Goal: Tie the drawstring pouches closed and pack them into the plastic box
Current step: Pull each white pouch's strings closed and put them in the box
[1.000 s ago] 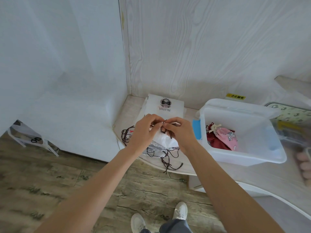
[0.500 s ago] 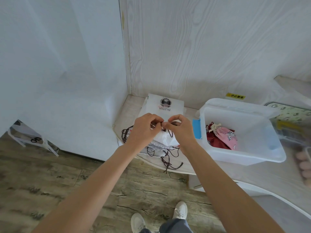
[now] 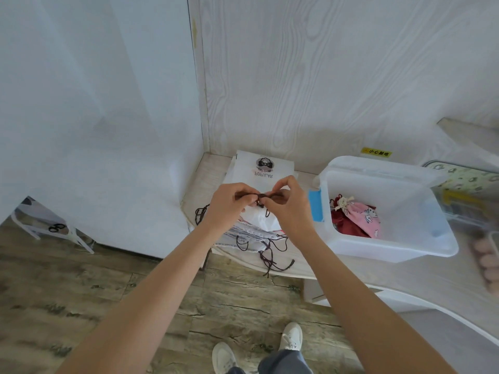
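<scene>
My left hand (image 3: 229, 205) and my right hand (image 3: 290, 205) meet above a white drawstring pouch (image 3: 260, 221). Each pinches an end of its dark brown drawstring (image 3: 261, 196), which shows a small knot between my fingertips. The pouch lies on a stack of flat pouches (image 3: 248, 236) whose dark cords trail over the counter's front edge. To the right stands the open clear plastic box (image 3: 391, 247) with a blue latch. Inside it lie a pink printed pouch (image 3: 363, 218) with a cream bow and a dark red pouch (image 3: 343, 224).
A white bag printed "POPULAR" (image 3: 263, 168) lies behind the stack in the counter's back corner. White walls close in on the left and back. A patterned lidded container (image 3: 469, 182) and a tray of pale round items (image 3: 487, 257) sit at the far right. My shoes stand on wood flooring below.
My hands have drawn a little apart, pulling the drawstring taut sideways so a knot shows between the fingertips. The pouch, stack and box have stayed in place.
</scene>
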